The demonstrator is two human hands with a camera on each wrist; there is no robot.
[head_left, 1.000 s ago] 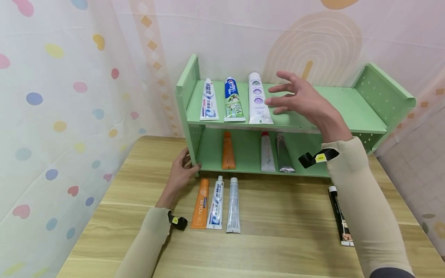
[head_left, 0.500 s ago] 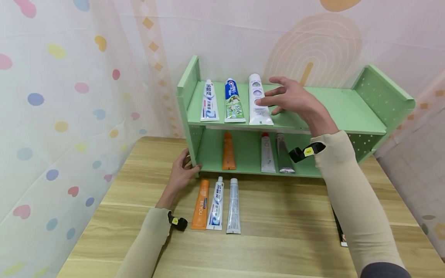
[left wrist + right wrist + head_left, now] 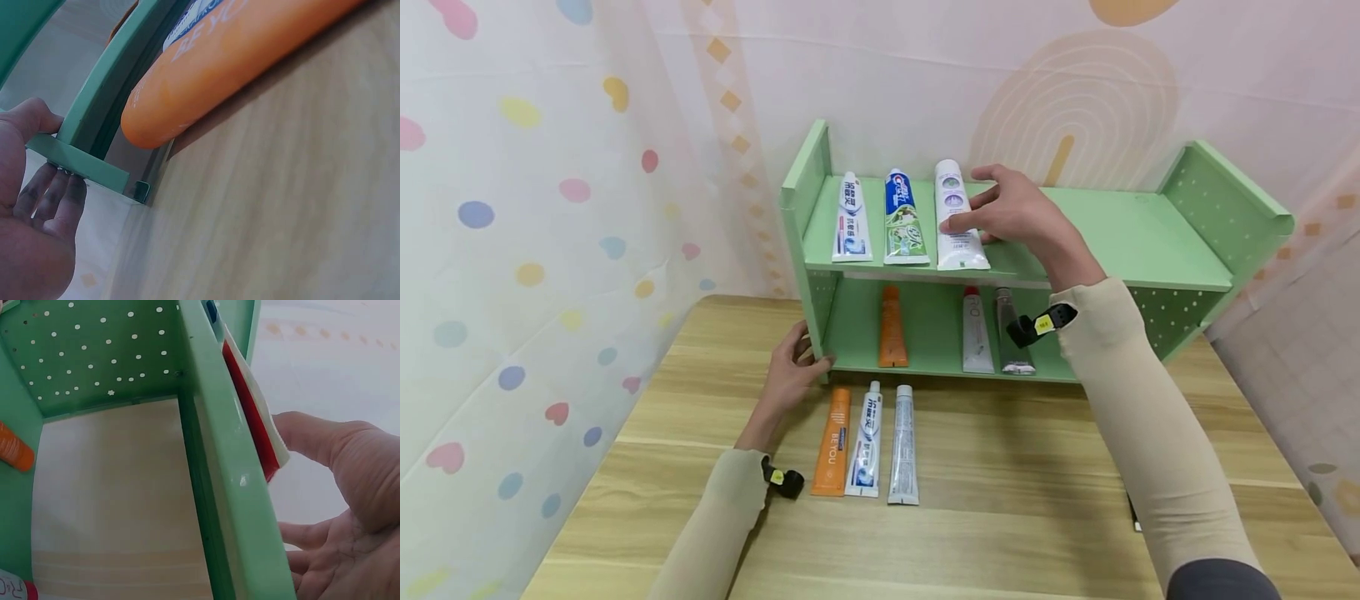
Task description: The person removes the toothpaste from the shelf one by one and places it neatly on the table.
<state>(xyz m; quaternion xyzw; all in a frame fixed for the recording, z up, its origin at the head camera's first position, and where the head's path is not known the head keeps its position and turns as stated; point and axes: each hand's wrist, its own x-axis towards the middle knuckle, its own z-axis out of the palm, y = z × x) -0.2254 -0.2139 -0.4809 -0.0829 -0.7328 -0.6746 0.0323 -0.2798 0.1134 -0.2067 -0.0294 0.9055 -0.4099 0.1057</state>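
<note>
My right hand (image 3: 1018, 208) reaches round a white toothpaste tube (image 3: 958, 247) on the upper shelf. Its thumb crosses the tube's front, and its bent fingers lie along the right side; some fingertips are hidden. In the right wrist view the thumb touches the tube's edge (image 3: 262, 419). My left hand (image 3: 788, 371) grips the foot of the green shelf's left side (image 3: 94, 112), thumb in front and fingers behind. Left of the white tube stand a blue-green toothpaste tube (image 3: 906, 221) and a white-blue one (image 3: 852, 221).
An orange tube (image 3: 892, 329), a white tube with a red cap (image 3: 977, 333) and a dark tube (image 3: 1011, 342) stand on the lower shelf. An orange tube (image 3: 832, 446) and two pale tubes (image 3: 865, 442) lie on the table (image 3: 1000, 533). My right sleeve mostly hides a black tube.
My right hand has moved left, from beside the white toothpaste tube to round it, its thumb now across the front. The left hand and all the tubes have stayed in place.
</note>
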